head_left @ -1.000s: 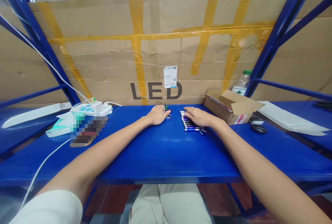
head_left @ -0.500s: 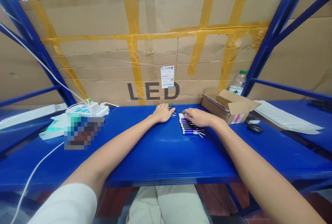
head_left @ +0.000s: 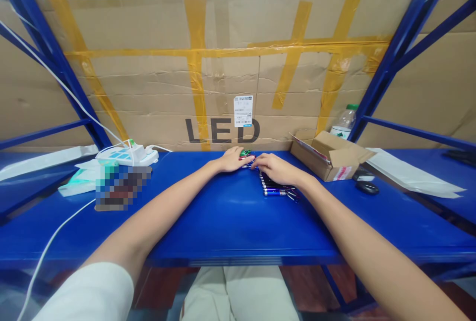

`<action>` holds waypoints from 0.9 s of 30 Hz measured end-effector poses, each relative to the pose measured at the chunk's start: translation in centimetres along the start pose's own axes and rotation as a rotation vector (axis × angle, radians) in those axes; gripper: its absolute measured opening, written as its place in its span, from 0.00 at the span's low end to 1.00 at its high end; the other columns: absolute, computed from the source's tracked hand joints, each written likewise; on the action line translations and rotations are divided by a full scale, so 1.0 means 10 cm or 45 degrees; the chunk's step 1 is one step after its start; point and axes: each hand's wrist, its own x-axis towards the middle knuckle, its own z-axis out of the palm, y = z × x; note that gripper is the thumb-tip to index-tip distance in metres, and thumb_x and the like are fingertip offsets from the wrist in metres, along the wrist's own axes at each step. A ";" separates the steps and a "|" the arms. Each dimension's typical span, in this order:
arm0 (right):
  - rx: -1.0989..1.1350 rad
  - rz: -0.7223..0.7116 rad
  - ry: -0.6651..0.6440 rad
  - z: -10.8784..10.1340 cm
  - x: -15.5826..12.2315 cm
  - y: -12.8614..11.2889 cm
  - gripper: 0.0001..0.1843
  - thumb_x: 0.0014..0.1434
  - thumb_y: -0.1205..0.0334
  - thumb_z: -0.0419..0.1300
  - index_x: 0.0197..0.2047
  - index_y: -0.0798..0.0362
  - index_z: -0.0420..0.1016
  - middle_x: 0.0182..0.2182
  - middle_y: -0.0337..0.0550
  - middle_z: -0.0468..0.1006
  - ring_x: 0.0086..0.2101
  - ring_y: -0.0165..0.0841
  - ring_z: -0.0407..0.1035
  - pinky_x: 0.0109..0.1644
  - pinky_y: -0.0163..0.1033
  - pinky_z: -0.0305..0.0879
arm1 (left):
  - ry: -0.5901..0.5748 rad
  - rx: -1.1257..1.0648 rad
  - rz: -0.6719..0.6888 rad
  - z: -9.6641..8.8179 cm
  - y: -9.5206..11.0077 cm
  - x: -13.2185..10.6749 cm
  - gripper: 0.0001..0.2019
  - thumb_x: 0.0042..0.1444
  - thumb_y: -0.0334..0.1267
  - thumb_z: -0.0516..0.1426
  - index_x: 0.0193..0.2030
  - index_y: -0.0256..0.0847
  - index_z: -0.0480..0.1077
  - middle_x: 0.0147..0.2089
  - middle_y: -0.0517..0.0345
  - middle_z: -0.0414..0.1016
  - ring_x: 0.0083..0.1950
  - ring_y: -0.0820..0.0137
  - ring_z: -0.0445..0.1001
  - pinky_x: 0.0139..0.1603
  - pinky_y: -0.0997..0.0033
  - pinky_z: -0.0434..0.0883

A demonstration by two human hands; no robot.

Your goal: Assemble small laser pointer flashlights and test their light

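Observation:
My left hand (head_left: 232,159) lies flat at the back of the table, its fingers stretched over several pens. Green and red pens (head_left: 245,153) show past its fingertips, and the rest are partly covered. Close by on the right, my right hand (head_left: 275,168) is bent low with its fingers curled together. Its fingertips touch down beside blue pen parts near my left thumb; whatever they grip is hidden. Under and in front of my right palm is a side-by-side row of dark and blue pens with silver ends, the nearest a blue pen (head_left: 274,192).
An open cardboard box (head_left: 320,157) stands to the right, with a bottle (head_left: 344,123) behind it and a black mouse (head_left: 367,187) beside it. On the left are a white power strip (head_left: 122,153) and a green-white packet (head_left: 80,180). A tall cardboard sheet (head_left: 156,98) closes the back.
My right hand has moved left, off the far end of the pen row, to beside my left hand. My left hand keeps its place over the pens. The view has shifted slightly.

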 end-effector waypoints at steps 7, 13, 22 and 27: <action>-0.115 0.081 -0.048 0.08 0.10 -0.10 0.22 0.74 0.70 0.50 0.55 0.52 0.85 0.56 0.54 0.81 0.58 0.47 0.71 0.66 0.51 0.65 | -0.112 0.029 0.051 -0.45 -0.36 -0.46 0.59 0.49 0.79 0.59 0.80 0.45 0.56 0.82 0.44 0.58 0.81 0.43 0.58 0.78 0.52 0.60; -0.171 0.059 -0.073 0.00 0.19 -0.08 0.19 0.75 0.67 0.50 0.49 0.52 0.84 0.55 0.54 0.81 0.56 0.47 0.72 0.66 0.52 0.64 | -0.151 0.090 -0.022 -0.48 -0.47 -0.81 0.57 0.55 0.79 0.55 0.82 0.45 0.52 0.84 0.44 0.50 0.84 0.44 0.51 0.81 0.49 0.57; -0.171 -0.047 -0.206 0.00 0.75 0.02 0.46 0.59 0.43 0.75 0.72 0.58 0.68 0.67 0.65 0.73 0.65 0.57 0.68 0.68 0.56 0.66 | -0.141 0.146 -0.017 -0.52 -0.51 -1.20 0.55 0.60 0.79 0.52 0.85 0.47 0.47 0.87 0.48 0.42 0.86 0.47 0.40 0.83 0.47 0.50; -0.104 -0.022 -0.344 0.05 1.04 0.20 0.46 0.61 0.45 0.74 0.76 0.54 0.67 0.73 0.60 0.69 0.69 0.54 0.67 0.72 0.51 0.64 | -0.109 0.178 -0.059 -0.55 -0.63 -1.32 0.55 0.61 0.78 0.50 0.85 0.46 0.45 0.87 0.47 0.42 0.86 0.46 0.39 0.84 0.47 0.49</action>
